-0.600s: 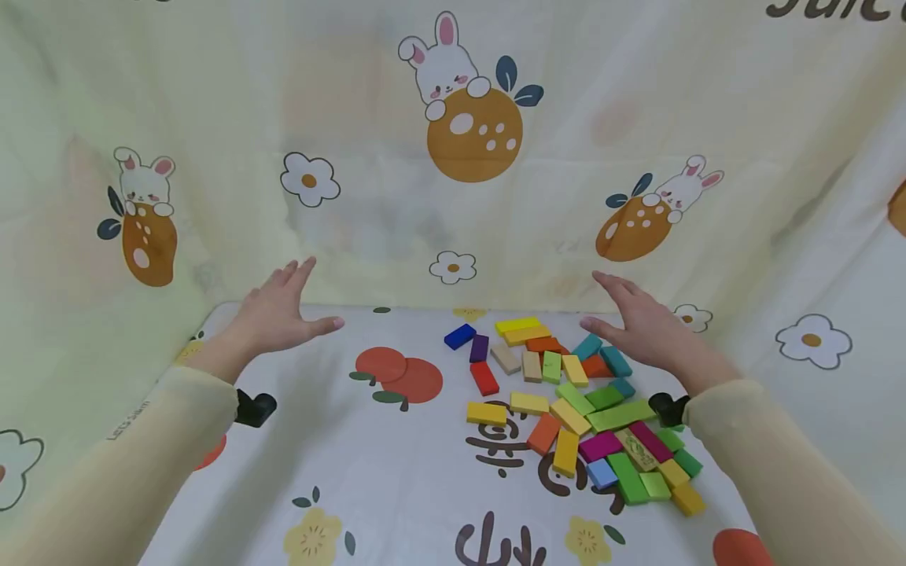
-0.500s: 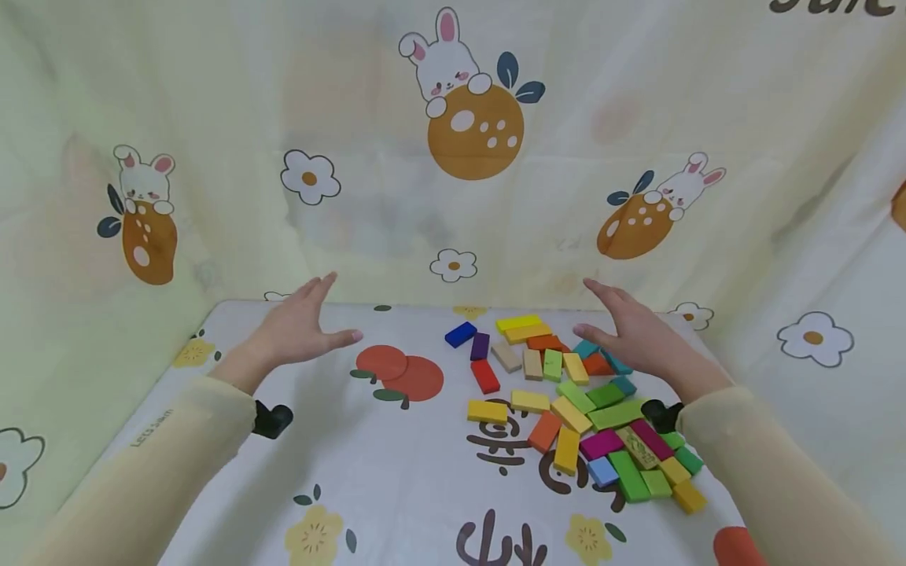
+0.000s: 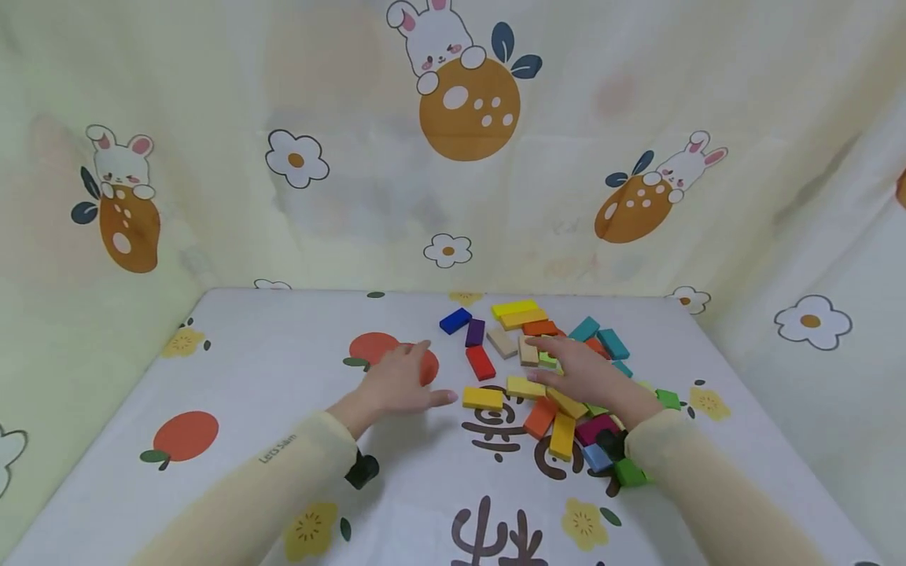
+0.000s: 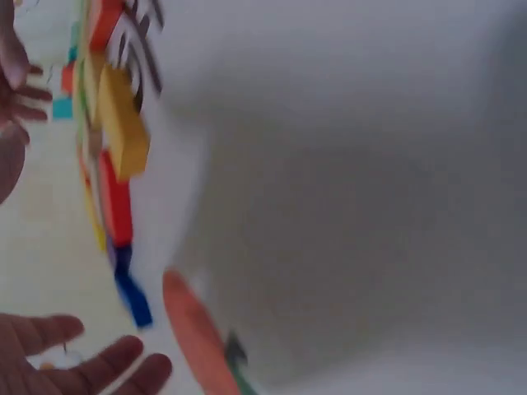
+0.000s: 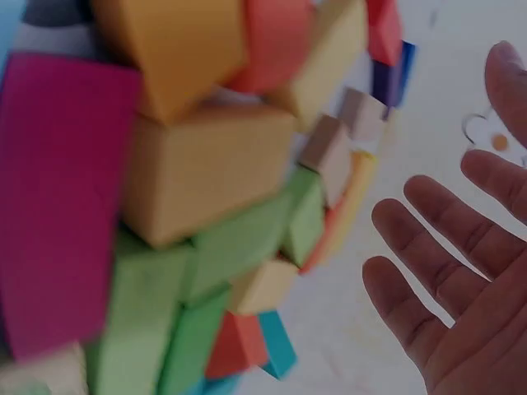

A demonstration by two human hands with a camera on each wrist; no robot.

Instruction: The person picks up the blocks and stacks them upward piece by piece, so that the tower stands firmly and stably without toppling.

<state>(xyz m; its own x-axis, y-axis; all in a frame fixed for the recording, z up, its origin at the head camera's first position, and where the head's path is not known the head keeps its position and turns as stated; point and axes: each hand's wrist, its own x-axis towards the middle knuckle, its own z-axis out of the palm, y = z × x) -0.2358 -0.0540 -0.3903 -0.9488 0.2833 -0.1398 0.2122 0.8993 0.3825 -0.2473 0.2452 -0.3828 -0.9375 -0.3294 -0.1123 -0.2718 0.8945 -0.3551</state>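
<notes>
Closer together than before, the left hand (image 3: 396, 384) and right hand (image 3: 583, 377) have come down toward the coloured blocks (image 3: 525, 387), scattered over the white table's (image 3: 262, 354) right half. The right hand hovers above them, the left beside a yellow block (image 3: 484, 398), both spread, gripping nothing. A rabbit-printed curtain (image 3: 368, 212) hangs at the far side

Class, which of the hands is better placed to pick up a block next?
Probably the right hand: it hovers, open, over the blocks, while the left hand is off to their left side.
</notes>
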